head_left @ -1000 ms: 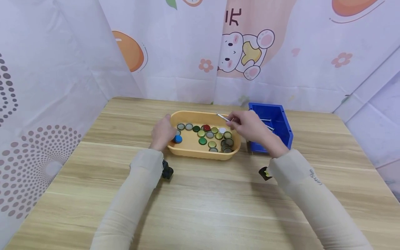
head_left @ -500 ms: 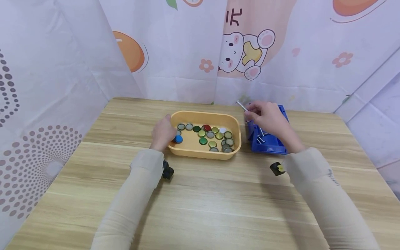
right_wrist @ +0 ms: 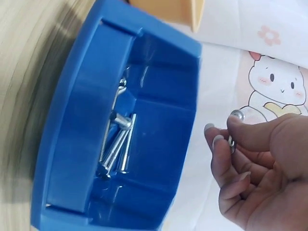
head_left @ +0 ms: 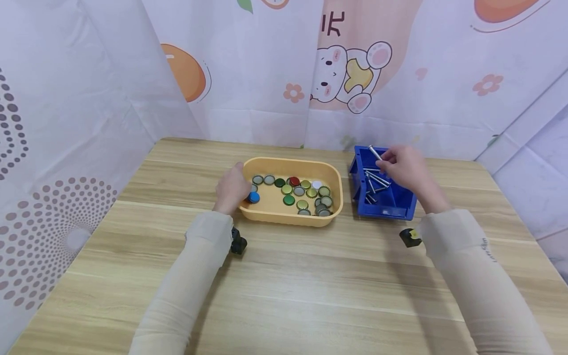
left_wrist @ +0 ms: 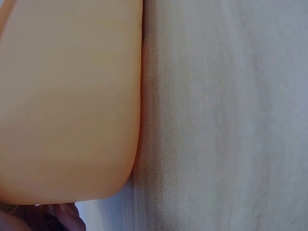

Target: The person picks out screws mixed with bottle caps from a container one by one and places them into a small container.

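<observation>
My left hand [head_left: 231, 188] grips the left end of a yellow plastic tray [head_left: 288, 218]; in the left wrist view its fingertips [left_wrist: 67, 214] show at the tray's end. Metal bottle caps [head_left: 289, 199] in green, gold, red, blue, white and silver lie scattered inside the tray. My right hand [head_left: 406, 167] pinches a long silver bolt [head_left: 375, 153] above a blue bin [head_left: 386, 212], with the bolt's head end pointing up and left. Several silver bolts [right_wrist: 118, 139] lie criss-crossed in the bin. Curled fingers hide much of the held bolt in the right wrist view.
The bin stands just right of the tray, with a narrow gap between them, on a wooden table [head_left: 288, 296]. A printed curtain [head_left: 248, 74] hangs close behind the table's back edge. Black wrist cameras [head_left: 238, 242] hang below both wrists.
My right hand has moved right with the bolt, from over the tray's right end to over the blue bin. More bolts in the bin are uncovered. The left hand stays on the tray.
</observation>
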Action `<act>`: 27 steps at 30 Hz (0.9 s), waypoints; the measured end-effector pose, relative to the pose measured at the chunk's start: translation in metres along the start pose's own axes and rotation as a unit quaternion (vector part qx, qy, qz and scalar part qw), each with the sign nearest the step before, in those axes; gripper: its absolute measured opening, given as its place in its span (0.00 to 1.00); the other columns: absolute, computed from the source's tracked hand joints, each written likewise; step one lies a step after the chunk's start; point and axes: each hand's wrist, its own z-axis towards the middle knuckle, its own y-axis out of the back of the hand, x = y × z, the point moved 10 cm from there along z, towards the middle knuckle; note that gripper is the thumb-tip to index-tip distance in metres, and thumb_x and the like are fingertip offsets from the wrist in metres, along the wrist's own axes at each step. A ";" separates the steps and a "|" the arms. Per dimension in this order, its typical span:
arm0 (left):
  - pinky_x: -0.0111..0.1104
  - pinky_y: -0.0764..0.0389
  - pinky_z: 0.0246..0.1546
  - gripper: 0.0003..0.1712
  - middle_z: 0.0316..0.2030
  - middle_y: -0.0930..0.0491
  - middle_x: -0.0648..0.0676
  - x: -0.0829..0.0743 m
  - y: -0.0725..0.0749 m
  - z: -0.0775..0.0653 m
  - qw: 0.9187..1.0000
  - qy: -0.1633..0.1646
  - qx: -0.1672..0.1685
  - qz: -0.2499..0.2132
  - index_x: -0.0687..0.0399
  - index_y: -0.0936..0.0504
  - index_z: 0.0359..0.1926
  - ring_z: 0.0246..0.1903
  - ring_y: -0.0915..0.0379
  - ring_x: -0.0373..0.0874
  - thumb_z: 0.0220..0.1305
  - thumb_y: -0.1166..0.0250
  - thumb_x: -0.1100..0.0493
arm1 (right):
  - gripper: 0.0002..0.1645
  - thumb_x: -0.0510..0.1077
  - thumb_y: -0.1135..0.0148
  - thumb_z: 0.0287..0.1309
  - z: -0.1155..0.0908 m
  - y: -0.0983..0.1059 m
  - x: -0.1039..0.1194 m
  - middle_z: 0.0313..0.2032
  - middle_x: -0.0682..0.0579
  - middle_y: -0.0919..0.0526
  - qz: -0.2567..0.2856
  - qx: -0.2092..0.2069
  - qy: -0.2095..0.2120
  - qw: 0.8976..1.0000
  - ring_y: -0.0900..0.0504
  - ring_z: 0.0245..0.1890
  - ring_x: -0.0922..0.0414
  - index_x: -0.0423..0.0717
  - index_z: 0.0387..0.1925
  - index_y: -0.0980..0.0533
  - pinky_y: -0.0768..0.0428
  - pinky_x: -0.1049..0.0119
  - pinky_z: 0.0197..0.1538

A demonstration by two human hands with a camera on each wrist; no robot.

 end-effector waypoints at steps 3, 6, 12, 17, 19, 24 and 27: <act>0.48 0.23 0.41 0.30 0.55 0.21 0.63 0.001 0.000 0.000 1.000 0.001 0.002 -0.002 0.55 0.33 0.67 0.45 0.22 0.58 0.63 0.42 0.62 | 0.17 0.42 0.43 0.67 0.001 -0.001 -0.005 0.33 0.34 0.16 -0.016 0.004 -0.008 1.000 0.20 0.29 0.49 0.27 0.42 0.22 0.26 0.66 0.29; 0.47 0.23 0.41 0.30 0.54 0.21 0.63 0.001 -0.001 0.000 1.000 0.003 0.002 -0.006 0.55 0.33 0.67 0.44 0.22 0.58 0.63 0.42 0.63 | 0.17 0.41 0.42 0.65 0.001 -0.003 -0.008 0.32 0.34 0.17 -0.034 0.010 -0.011 0.999 0.21 0.28 0.48 0.26 0.40 0.21 0.26 0.64 0.29; 0.48 0.23 0.43 0.29 0.54 0.21 0.62 0.000 -0.001 -0.001 1.000 0.001 0.004 -0.009 0.56 0.32 0.66 0.45 0.22 0.58 0.63 0.42 0.63 | 0.16 0.39 0.43 0.64 0.000 -0.009 -0.018 0.28 0.36 0.18 -0.061 0.027 -0.024 0.997 0.23 0.25 0.49 0.24 0.38 0.21 0.25 0.62 0.28; 0.50 0.23 0.44 0.29 0.54 0.21 0.63 0.000 0.000 -0.001 1.000 0.001 0.002 -0.012 0.56 0.33 0.66 0.46 0.23 0.58 0.63 0.43 0.63 | 0.16 0.39 0.44 0.64 -0.002 -0.014 -0.025 0.31 0.33 0.17 -0.101 0.037 -0.033 0.994 0.22 0.28 0.45 0.24 0.39 0.21 0.21 0.53 0.34; 0.49 0.23 0.44 0.29 0.55 0.21 0.63 0.000 0.000 -0.001 1.000 0.000 0.003 -0.010 0.56 0.33 0.67 0.45 0.23 0.58 0.63 0.43 0.63 | 0.17 0.39 0.44 0.62 -0.002 -0.017 -0.027 0.36 0.31 0.17 -0.119 0.046 -0.035 0.991 0.20 0.33 0.42 0.25 0.41 0.21 0.20 0.47 0.41; 0.48 0.22 0.43 0.29 0.55 0.21 0.63 -0.001 0.001 -0.001 1.000 -0.002 0.004 -0.003 0.57 0.33 0.67 0.45 0.22 0.57 0.65 0.43 0.62 | 0.17 0.37 0.46 0.57 -0.001 -0.020 -0.029 0.43 0.28 0.18 -0.136 0.049 -0.029 0.989 0.20 0.40 0.37 0.26 0.42 0.21 0.22 0.42 0.48; 0.48 0.22 0.43 0.29 0.56 0.22 0.63 -0.002 0.001 -0.001 1.000 -0.002 0.003 0.000 0.57 0.34 0.67 0.45 0.22 0.58 0.65 0.43 0.62 | 0.17 0.36 0.47 0.57 0.000 -0.019 -0.028 0.42 0.28 0.18 -0.127 0.043 -0.024 0.991 0.20 0.39 0.38 0.26 0.42 0.21 0.21 0.42 0.48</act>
